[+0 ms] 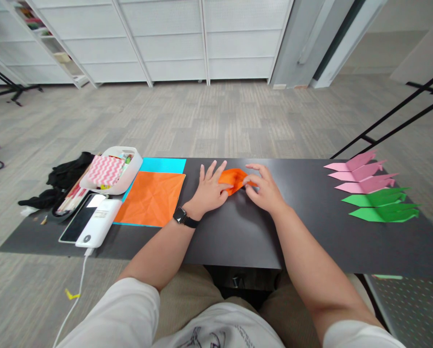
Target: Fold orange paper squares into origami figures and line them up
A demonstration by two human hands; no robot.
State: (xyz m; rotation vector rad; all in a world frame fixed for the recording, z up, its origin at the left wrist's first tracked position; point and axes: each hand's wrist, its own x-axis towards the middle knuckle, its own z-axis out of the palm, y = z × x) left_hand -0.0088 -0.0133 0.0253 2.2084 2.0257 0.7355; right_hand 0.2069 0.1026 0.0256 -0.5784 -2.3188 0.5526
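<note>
A small piece of folded orange paper (pixel 234 180) lies on the dark table in front of me, between my hands. My left hand (pixel 211 189) has several fingers spread outward, while its thumb and a fingertip rest on the paper's left side. With thumb and fingers, my right hand (pixel 261 188) pinches the paper's right end. The right fingertips hide part of the folds there. Left of my hands lies a flat orange sheet (pixel 151 198) with crease marks, on top of a blue sheet (pixel 165 165).
On the right, folded pink paper figures (pixel 365 186) and green ones (pixel 383 212) stand in a row on the table (pixel 310 232). At left are a white basket (pixel 134 162), a black cloth (pixel 69 171), a phone (pixel 79 224) and a white power bank (pixel 99 223) with a cable.
</note>
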